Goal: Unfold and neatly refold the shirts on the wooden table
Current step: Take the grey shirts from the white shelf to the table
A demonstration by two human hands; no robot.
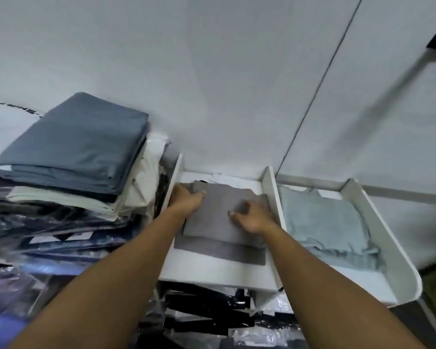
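1. Nearest lie plastic-wrapped dark packages (pixel 207 316), under the front edge of the white tray (pixel 212 273).
2. Folded flat, the gray shirt (pixel 219 222) lies in the tray's left compartment, toward its back edge.
3. On the shirt's middle rests the right hand (pixel 252 219), fingers bent; whether it pinches cloth I cannot tell.
4. At the shirt's far left edge the left hand (pixel 186 200) grips the cloth, thumb on top.
5. Rumpled, the light blue shirt (pixel 330 222) fills the right compartment.
6. Left of the tray stands a stack of folded blue-gray cloth (pixel 78 147), against the white wall (pixel 212 84).

Plain white wall (pixel 212 71) (dim, even light)
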